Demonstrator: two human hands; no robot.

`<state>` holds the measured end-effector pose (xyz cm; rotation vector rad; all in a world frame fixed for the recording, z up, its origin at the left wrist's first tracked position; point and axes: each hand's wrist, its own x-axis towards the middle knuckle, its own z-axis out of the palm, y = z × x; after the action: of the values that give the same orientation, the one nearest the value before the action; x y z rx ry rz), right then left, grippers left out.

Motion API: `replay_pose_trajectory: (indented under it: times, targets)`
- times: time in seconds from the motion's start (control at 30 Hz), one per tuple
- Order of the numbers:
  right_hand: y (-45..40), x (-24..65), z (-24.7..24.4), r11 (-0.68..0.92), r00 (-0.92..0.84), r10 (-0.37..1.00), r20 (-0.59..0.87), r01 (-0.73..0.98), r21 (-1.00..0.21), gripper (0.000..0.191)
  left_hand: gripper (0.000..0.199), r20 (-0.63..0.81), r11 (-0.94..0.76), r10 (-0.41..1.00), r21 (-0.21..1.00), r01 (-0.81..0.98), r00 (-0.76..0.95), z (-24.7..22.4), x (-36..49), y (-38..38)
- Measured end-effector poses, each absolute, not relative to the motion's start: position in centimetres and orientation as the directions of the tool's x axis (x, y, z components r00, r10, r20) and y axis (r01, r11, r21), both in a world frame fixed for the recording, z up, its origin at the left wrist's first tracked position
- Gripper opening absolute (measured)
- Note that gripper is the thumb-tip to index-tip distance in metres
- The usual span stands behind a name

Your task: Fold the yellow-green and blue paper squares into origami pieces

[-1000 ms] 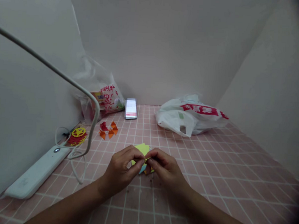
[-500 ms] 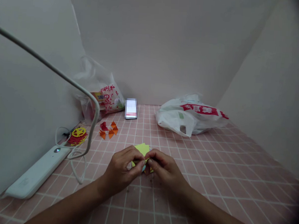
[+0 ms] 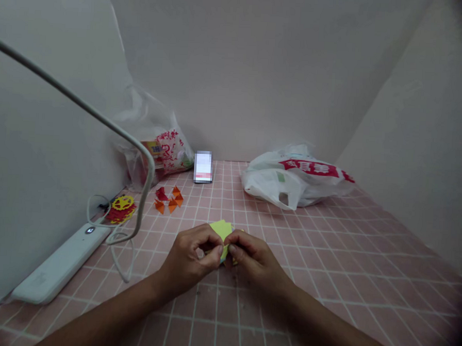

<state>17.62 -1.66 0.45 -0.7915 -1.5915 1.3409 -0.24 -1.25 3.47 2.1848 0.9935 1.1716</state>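
Observation:
Both hands meet over a small stack of coloured paper sheets [image 3: 222, 229], whose top one is yellow-green, near the middle of the table. My left hand [image 3: 196, 251] is closed, thumb and index finger pinching a small piece of yellow paper [image 3: 225, 251]. My right hand [image 3: 252, 254] pinches the same piece from the other side, its thumb and index fingertip close to the left ones. The fingers cover most of that piece, so its shape is hard to make out. A bit of blue shows beneath it.
Orange folded paper pieces [image 3: 172, 205] and a red one [image 3: 160, 193] lie left of centre. Red and yellow cut-outs [image 3: 121, 208] sit by a white power strip [image 3: 61, 265]. A grey cable [image 3: 83, 108] arches overhead. Behind are a lit phone [image 3: 203, 166] and plastic bags [image 3: 296, 176], [image 3: 170, 152].
My hands stay nearly in place, with small finger movements on the yellow paper. The left fingertips show slightly more of it between them. The view has shifted a little.

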Motion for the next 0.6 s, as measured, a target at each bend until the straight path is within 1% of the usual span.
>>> replay_pose_trajectory:
  times: [0.07, 0.2, 0.4, 0.5, 0.6]
  targets:
    - [-1.59, 17.60, 0.49, 0.198, -0.408, 0.889, 0.209, -0.071, -0.978, 0.018, 0.014, 0.462, -0.584, 0.805, 0.725, 0.364, 0.371, 3.65, -0.22, -1.22]
    - [-1.50, 17.62, 0.42, 0.178, -0.417, 0.888, 0.195, -0.081, -0.981, 0.020, 0.016, 0.416, -0.532, 0.835, 0.779, 0.332, 0.361, 3.70, -0.18, -1.19]
    - [-1.46, 17.75, 0.27, 0.063, -0.448, 0.885, 0.126, -0.152, -0.986, 0.027, 0.019, 0.285, -0.393, 0.888, 0.877, 0.277, 0.360, 3.33, -0.23, -1.08]
    - [-1.40, 17.75, 0.25, 0.049, -0.451, 0.884, 0.123, -0.173, -0.984, 0.028, 0.017, 0.276, -0.386, 0.892, 0.878, 0.284, 0.358, 3.34, -0.26, -1.08]
    - [-1.40, 17.70, 0.27, 0.050, -0.442, 0.888, 0.124, -0.177, -0.983, 0.028, 0.013, 0.319, -0.433, 0.880, 0.844, 0.316, 0.352, 3.47, -0.24, -1.11]
